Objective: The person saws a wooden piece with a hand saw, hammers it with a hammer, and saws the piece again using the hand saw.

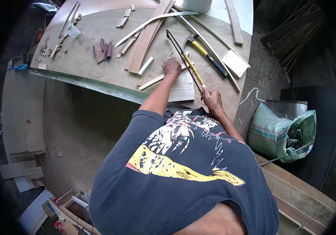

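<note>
My right hand [212, 98] is closed around the handle end of a hacksaw [194, 71], which has a dark thin frame and a yellow bar. The saw points away from me and lies across the far end of a narrow wooden strip [152, 82]. My left hand [172, 67] is closed over that strip, holding it down on the table; its fingertips are partly hidden. Beneath the strip and the saw is a pale flat board [182, 89] near the table's front edge. A claw hammer [207, 55] with a yellow and black handle lies right of the saw.
The wooden table [85, 66] carries a wide reddish plank [146, 43], a curved pale strip [148, 24], short dark pieces [108, 50], a clear cup [73, 30] and a light block [235, 63]. An open woven sack [270, 127] stands on the floor at right.
</note>
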The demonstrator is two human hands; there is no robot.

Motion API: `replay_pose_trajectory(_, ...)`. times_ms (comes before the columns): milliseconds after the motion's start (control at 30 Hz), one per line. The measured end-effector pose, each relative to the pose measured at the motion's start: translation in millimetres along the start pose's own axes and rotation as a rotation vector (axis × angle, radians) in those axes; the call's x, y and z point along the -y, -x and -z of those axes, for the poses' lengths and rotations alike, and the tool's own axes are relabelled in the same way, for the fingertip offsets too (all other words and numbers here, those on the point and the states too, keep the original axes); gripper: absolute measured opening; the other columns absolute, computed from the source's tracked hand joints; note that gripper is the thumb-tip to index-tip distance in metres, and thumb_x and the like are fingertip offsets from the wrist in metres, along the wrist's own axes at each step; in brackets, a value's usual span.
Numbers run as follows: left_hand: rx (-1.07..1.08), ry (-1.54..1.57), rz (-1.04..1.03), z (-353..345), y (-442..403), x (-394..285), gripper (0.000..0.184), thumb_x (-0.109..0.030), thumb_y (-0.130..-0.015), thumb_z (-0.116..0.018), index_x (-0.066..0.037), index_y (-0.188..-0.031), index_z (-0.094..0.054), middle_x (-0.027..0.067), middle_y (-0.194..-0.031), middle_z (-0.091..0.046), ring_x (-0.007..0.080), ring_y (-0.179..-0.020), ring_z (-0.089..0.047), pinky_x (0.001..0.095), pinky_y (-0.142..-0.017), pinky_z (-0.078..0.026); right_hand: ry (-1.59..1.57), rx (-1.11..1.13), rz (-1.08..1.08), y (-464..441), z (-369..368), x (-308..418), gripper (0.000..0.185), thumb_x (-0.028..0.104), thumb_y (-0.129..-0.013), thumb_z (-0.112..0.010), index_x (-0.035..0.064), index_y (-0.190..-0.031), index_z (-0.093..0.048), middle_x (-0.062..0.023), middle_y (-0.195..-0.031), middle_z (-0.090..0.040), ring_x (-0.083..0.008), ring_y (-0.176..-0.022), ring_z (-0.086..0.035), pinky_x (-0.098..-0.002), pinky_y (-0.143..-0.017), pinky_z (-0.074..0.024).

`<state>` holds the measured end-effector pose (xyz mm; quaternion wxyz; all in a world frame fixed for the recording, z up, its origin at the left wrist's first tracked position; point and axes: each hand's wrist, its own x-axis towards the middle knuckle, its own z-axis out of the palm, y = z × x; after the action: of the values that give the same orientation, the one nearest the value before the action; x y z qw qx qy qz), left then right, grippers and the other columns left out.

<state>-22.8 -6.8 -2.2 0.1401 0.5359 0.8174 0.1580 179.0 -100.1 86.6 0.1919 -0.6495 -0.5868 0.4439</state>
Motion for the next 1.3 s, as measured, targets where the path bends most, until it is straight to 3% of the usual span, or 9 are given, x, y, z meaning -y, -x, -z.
replay_pose_trajectory(67, -0.170, 0.038, -0.035, -4, 12, -1, 0.023, -0.024, -0.080, -0.043, -0.007, -0.089, -0.057, 0.0121, -0.095, -0.056, 0.0295, -0.095, -0.050, 0.0415, -0.081, -0.038, -0.029, 0.008, -0.004, 1, -1, -3, 0.055, 0.043, -0.084, -0.047, -0.0058, -0.062, -0.059, -0.0202, -0.051, -0.051, -0.0283, -0.047, -0.053, -0.0415, -0.048, -0.0385)
replay_pose_trajectory(133, -0.286, -0.062, -0.297, -4, 17, -1, 0.022, -0.025, -0.081, -0.043, -0.007, -0.086, -0.055, 0.0104, -0.092, -0.053, 0.0280, -0.092, -0.049, 0.0432, -0.078, -0.038, -0.059, 0.011, -0.010, 1, 2, -3, 0.053, 0.042, -0.084, -0.047, -0.0047, -0.061, -0.059, -0.0166, -0.050, -0.052, -0.0241, -0.045, -0.052, -0.0388, -0.046, -0.0382)
replay_pose_trajectory(200, -0.307, -0.098, -0.325, -5, 22, 4, 0.022, -0.026, -0.081, -0.046, -0.007, -0.085, -0.055, 0.0097, -0.089, -0.051, 0.0274, -0.087, -0.048, 0.0438, -0.075, -0.038, -0.362, 0.086, -0.069, 4, 9, 0, 0.047, 0.038, -0.087, -0.047, 0.0009, -0.060, -0.054, -0.0029, -0.051, -0.048, -0.0083, -0.040, -0.039, -0.0235, -0.037, -0.0306)
replay_pose_trajectory(300, -0.305, 0.121, -0.556, 1, 28, 14, 0.018, -0.024, -0.078, -0.055, -0.006, -0.080, -0.054, 0.0123, -0.080, -0.052, 0.0297, -0.078, -0.049, 0.0408, -0.072, -0.038, -0.446, 0.125, -0.089, 5, 15, 3, 0.045, 0.036, -0.088, -0.047, 0.0008, -0.060, -0.055, -0.0027, -0.051, -0.048, -0.0081, -0.040, -0.040, -0.0230, -0.037, -0.0312)
replay_pose_trajectory(467, -0.256, 0.096, -0.506, 7, 30, 13, 0.017, -0.024, -0.074, -0.059, -0.008, -0.076, -0.055, 0.0091, -0.082, -0.051, 0.0267, -0.081, -0.049, 0.0387, -0.070, -0.038, -0.159, 0.056, 0.059, 5, 14, 3, 0.044, 0.033, -0.087, -0.047, -0.0003, -0.061, -0.059, -0.0036, -0.049, -0.050, -0.0093, -0.042, -0.046, -0.0264, -0.040, -0.0350)
replay_pose_trajectory(700, -0.293, 0.169, -0.450, 5, 32, 10, 0.016, -0.024, -0.072, -0.062, -0.009, -0.074, -0.056, 0.0088, -0.080, -0.052, 0.0266, -0.080, -0.050, 0.0379, -0.070, -0.039, -0.232, 0.082, 0.005, 7, 15, 6, 0.046, 0.036, -0.086, -0.047, -0.0013, -0.062, -0.059, -0.0056, -0.048, -0.050, -0.0122, -0.044, -0.048, -0.0292, -0.043, -0.0374)
replay_pose_trajectory(867, -0.258, 0.186, -0.396, 1, 31, 8, 0.016, -0.024, -0.070, -0.063, -0.009, -0.074, -0.056, 0.0088, -0.080, -0.052, 0.0267, -0.081, -0.050, 0.0378, -0.071, -0.039, -0.108, 0.098, -0.022, 4, 15, 9, 0.047, 0.035, -0.088, -0.045, -0.0001, -0.060, -0.055, -0.0026, -0.050, -0.048, -0.0076, -0.040, -0.039, -0.0242, -0.037, -0.0303)
replay_pose_trajectory(967, -0.259, 0.189, -0.382, 0, 31, 8, 0.016, -0.022, -0.070, -0.064, -0.009, -0.074, -0.056, 0.0089, -0.080, -0.052, 0.0268, -0.080, -0.051, 0.0380, -0.071, -0.039, -0.143, 0.082, -0.054, 1, 15, 11, 0.049, 0.039, -0.086, -0.048, 0.0001, -0.057, -0.057, -0.0038, -0.046, -0.048, -0.0107, -0.042, -0.047, -0.0267, -0.040, -0.0347)
replay_pose_trajectory(1300, -0.305, 0.163, -0.378, -1, 39, 4, 0.018, -0.022, -0.069, -0.064, -0.009, -0.076, -0.055, 0.0092, -0.079, -0.053, 0.0267, -0.079, -0.051, 0.0377, -0.070, -0.039, -0.312, 0.117, -0.051, 5, 21, 1, 0.049, 0.037, -0.087, -0.047, 0.0003, -0.056, -0.057, -0.0025, -0.045, -0.047, -0.0091, -0.039, -0.043, -0.0256, -0.037, -0.0321)
